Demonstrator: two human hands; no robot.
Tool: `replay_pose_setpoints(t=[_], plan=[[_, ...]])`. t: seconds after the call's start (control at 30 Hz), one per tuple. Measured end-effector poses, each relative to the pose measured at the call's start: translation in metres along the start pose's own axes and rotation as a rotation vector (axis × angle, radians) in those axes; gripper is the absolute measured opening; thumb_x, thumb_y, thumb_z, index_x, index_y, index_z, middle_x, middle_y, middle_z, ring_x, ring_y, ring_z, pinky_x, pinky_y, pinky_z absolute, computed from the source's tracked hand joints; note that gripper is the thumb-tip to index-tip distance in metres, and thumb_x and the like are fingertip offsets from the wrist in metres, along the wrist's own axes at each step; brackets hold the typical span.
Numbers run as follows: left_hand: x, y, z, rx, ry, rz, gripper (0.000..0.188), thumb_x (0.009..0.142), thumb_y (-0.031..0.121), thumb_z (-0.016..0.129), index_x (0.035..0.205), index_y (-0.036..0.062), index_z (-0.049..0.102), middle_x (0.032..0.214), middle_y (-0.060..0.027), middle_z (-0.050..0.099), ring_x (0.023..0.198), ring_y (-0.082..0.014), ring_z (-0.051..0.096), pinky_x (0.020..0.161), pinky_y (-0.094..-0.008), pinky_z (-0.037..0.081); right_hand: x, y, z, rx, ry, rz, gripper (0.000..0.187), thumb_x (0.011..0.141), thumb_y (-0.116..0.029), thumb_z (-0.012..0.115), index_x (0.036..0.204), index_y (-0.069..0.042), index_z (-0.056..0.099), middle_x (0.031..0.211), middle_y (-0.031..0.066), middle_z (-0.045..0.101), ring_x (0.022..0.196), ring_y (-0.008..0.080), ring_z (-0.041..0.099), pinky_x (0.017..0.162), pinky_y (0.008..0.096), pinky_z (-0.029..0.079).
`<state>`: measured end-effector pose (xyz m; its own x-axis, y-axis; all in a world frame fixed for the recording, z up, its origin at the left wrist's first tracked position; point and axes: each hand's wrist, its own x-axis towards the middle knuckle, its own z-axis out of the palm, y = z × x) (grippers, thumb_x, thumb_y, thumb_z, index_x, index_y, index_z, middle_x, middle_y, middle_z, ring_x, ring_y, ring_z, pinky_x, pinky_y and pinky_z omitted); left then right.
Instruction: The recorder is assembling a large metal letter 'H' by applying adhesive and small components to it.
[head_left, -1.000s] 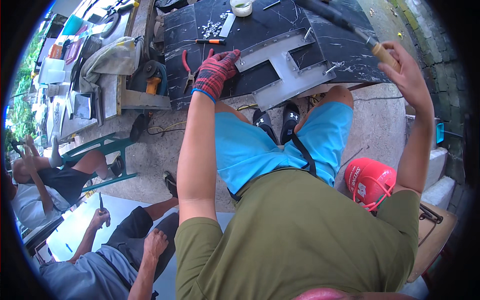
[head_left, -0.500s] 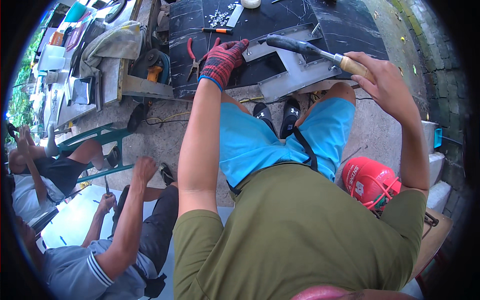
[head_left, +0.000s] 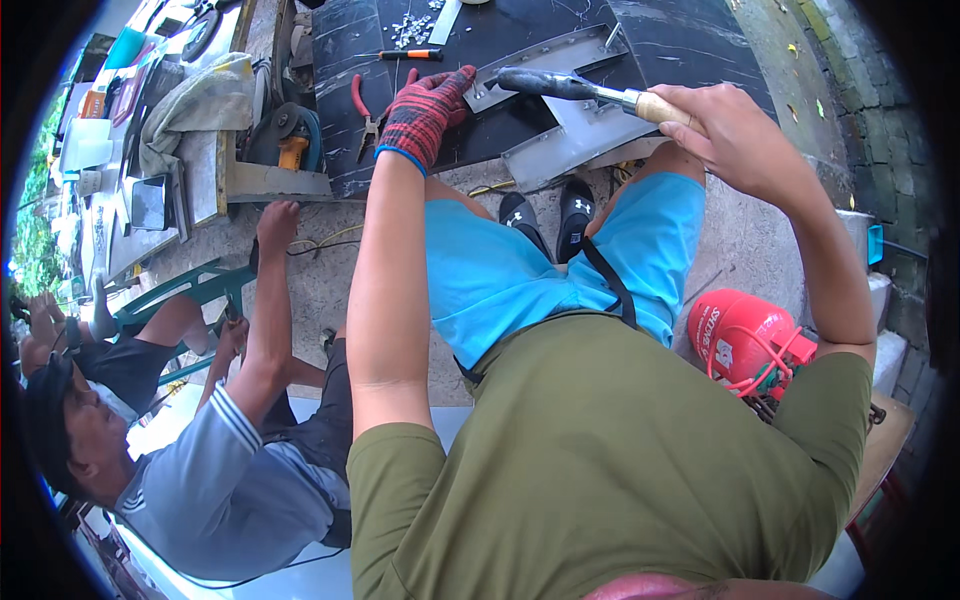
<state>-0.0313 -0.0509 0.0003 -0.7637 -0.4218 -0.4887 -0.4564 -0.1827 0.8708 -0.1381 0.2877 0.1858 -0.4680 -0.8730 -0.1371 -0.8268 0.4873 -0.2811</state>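
My left hand point(head_left: 425, 118) wears a red and black knitted glove. Its fingers are pinched together beside the left end of a grey sheet-metal piece point(head_left: 570, 145); whatever they hold is too small to make out. Thin upright pins or bolts stand on that piece. My bare right hand point(head_left: 728, 135) grips the light wooden handle of a tool with a metal shank and a long dark end point(head_left: 545, 84). The dark end hangs over the metal piece, its tip close to my left fingertips. Red-handled pliers point(head_left: 360, 98) lie left of my glove, with an orange and black screwdriver point(head_left: 411, 55) beyond.
Small light fragments point(head_left: 410, 30) lie scattered on the black marbled tabletop point(head_left: 690, 60). An angle grinder point(head_left: 293, 152) sits at the left, below a cluttered bench. A co-worker point(head_left: 230, 490) sits close on my left. By my right elbow is a red rounded tank point(head_left: 735, 335).
My view has shifted slightly. The wooden-handled tool has come nearer my left fingers, its dark end more level. The co-worker on the left has leaned further into view, one arm reaching farther forward.
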Motion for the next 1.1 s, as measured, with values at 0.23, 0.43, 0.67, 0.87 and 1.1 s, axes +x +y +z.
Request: replay_pose_setpoints(t=[0.23,0.43,0.67,0.87,1.1], plan=[[-0.011,0.013,0.009,0.008,0.051,-0.035,0.054,0.093,0.029,0.079,0.135,0.001,0.058,0.107,-0.0083,0.071,0.092,-0.0154,0.071,0.079,-0.0295,0.063,0.001,-0.005,-0.001,0.066,-0.06,0.047,0.038,0.093,-0.019,0.066,0.126,0.002,0.067,0.1,0.0271,0.071,0.095,0.044,0.068,0.088,0.0494,0.053],[-0.007,0.006,0.003,-0.025,-0.013,0.034,0.054,0.092,0.028,0.081,0.134,0.0014,0.06,0.107,-0.0091,0.071,0.088,-0.0164,0.072,0.077,-0.0298,0.063,0.001,-0.001,0.003,0.012,-0.022,0.006,0.038,0.093,-0.017,0.065,0.126,0.003,0.067,0.1,0.0273,0.071,0.094,0.0445,0.068,0.088,0.0495,0.053],[-0.016,0.014,0.006,-0.033,0.025,-0.037,0.044,0.096,0.027,0.075,0.131,0.002,0.064,0.116,-0.0097,0.071,0.095,-0.0177,0.073,0.084,-0.0287,0.063,0.001,0.001,0.006,0.04,-0.011,0.011,0.036,0.094,-0.018,0.064,0.124,0.002,0.067,0.098,0.0272,0.071,0.094,0.0443,0.068,0.087,0.0492,0.053],[-0.026,0.023,0.015,-0.089,0.047,-0.041,0.045,0.096,0.027,0.075,0.131,0.0019,0.064,0.117,-0.0089,0.071,0.093,-0.0177,0.073,0.083,-0.0281,0.063,0.003,0.002,0.006,0.059,-0.034,-0.01,0.039,0.094,-0.018,0.063,0.129,-0.001,0.065,0.098,0.0259,0.07,0.092,0.0439,0.067,0.086,0.0485,0.052],[-0.022,0.018,0.009,-0.083,0.013,-0.019,0.048,0.093,0.029,0.079,0.128,0.0002,0.065,0.121,-0.0082,0.07,0.095,-0.0183,0.073,0.081,-0.0284,0.064,0.001,-0.005,0.004,0.05,-0.048,0.029,0.036,0.095,-0.017,0.064,0.124,0.003,0.067,0.1,0.0272,0.07,0.096,0.0439,0.068,0.088,0.05,0.052]])
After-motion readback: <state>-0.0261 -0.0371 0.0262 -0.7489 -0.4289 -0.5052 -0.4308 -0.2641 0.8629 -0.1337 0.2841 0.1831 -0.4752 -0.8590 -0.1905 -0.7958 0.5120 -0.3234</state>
